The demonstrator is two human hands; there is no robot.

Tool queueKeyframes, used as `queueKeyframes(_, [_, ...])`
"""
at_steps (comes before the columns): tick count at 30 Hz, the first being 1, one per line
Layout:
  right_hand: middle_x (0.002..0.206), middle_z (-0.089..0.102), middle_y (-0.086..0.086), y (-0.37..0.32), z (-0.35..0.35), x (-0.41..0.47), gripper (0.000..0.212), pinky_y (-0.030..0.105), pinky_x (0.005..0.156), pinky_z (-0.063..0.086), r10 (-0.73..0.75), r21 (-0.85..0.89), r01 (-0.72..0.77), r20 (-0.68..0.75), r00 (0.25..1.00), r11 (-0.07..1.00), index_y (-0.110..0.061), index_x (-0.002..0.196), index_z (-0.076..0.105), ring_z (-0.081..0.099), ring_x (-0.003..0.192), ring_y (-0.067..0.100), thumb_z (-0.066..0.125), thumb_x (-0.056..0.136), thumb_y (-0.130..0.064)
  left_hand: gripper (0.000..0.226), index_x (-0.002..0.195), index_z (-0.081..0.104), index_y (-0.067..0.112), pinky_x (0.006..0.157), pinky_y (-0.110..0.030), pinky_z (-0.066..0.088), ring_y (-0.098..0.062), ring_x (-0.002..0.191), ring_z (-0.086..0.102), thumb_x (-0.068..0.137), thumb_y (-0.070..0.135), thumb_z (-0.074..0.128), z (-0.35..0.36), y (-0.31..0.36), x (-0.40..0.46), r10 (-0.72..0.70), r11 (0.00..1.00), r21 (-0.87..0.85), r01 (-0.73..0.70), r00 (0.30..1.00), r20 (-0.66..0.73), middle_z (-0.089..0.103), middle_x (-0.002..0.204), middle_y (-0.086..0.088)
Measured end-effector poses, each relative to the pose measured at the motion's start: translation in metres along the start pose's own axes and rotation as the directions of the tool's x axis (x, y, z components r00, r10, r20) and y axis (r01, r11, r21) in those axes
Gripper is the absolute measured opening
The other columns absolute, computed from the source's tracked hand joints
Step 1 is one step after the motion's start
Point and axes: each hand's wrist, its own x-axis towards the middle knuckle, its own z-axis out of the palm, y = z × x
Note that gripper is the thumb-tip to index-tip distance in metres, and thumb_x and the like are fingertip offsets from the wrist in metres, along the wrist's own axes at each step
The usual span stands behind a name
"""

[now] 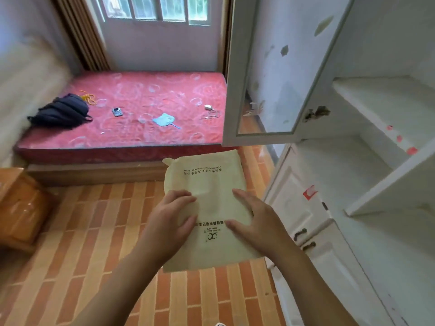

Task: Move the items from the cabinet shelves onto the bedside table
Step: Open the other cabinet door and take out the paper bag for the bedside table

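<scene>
Person holds a flat cream cloth bag (209, 208) out in front at mid-frame, above the brick-pattern floor (82, 231). Left hand (169, 222) grips the bag's left edge, thumb on top, fingers (186, 196) curled over the fabric. Right hand (254, 222) grips the right side, thumb on the printed face, the other fingers spread along and under the edge. Bag has black print lines and a small logo; a small tab sticks out at its far left corner. What is inside the bag cannot be told; it looks flat.

White cabinet (353, 184) stands on the right, just beside the bag's right edge. Its glass door (266, 78) hangs open toward the room, lower edge above the bag's far corner. Visible shelves (388, 109) show bare white boards with a few red marks. Lower cabinet doors with dark handles (300, 234) are closed.

Orange wooden bedside table (21, 208) sits at the left edge, well apart from the bag, only partly in frame; tabletop mostly cut off. Open floor lies between it and the hands.

Bed with red mattress (141, 109) is beyond the bag, near edge just past the bag's far edge. On it: black backpack (61, 111), yellow cord (88, 98), small device (117, 112), blue fan (164, 120), white charger with cable (210, 110). Window (155, 8) above the bed.
</scene>
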Motion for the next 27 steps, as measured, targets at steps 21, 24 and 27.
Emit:
queueKeyframes(21, [0.142, 0.058, -0.011, -0.193, 0.203, 0.269, 0.077, 0.037, 0.106, 0.048, -0.313, -0.024, 0.349, 0.388, 0.867, 0.937, -0.037, 0.153, 0.044, 0.057, 0.124, 0.011, 0.079, 0.085, -0.045, 0.039, 0.125, 0.070, 0.017, 0.100, 0.002, 0.027, 0.005, 0.113, 0.050, 0.088, 0.024, 0.076, -0.170, -0.245, 0.055, -0.330, 0.941, -0.019, 0.339, 0.900, -0.286, 0.055, 0.128, 0.014])
queueKeyframes(24, [0.143, 0.058, -0.011, -0.234, 0.238, 0.304, 0.078, 0.036, 0.107, 0.046, -0.332, -0.013, 0.369, 0.411, 0.849, 0.929, -0.035, 0.153, 0.046, 0.057, 0.126, 0.012, 0.081, 0.084, -0.042, 0.040, 0.125, 0.071, 0.013, 0.101, 0.001, 0.026, 0.006, 0.113, 0.049, 0.086, 0.019, 0.079, -0.207, -0.288, 0.065, -0.345, 0.935, -0.034, 0.352, 0.887, -0.307, 0.058, 0.127, 0.009])
queueKeyframes(27, [0.140, 0.060, -0.010, -0.272, 0.272, 0.332, 0.077, 0.039, 0.107, 0.047, -0.343, 0.011, 0.375, 0.432, 0.834, 0.927, -0.035, 0.151, 0.047, 0.058, 0.125, 0.013, 0.081, 0.082, -0.040, 0.041, 0.125, 0.071, 0.014, 0.102, 0.001, 0.026, 0.003, 0.115, 0.051, 0.086, 0.025, 0.075, -0.241, -0.325, 0.072, -0.371, 0.925, -0.050, 0.376, 0.870, -0.325, 0.058, 0.128, 0.008])
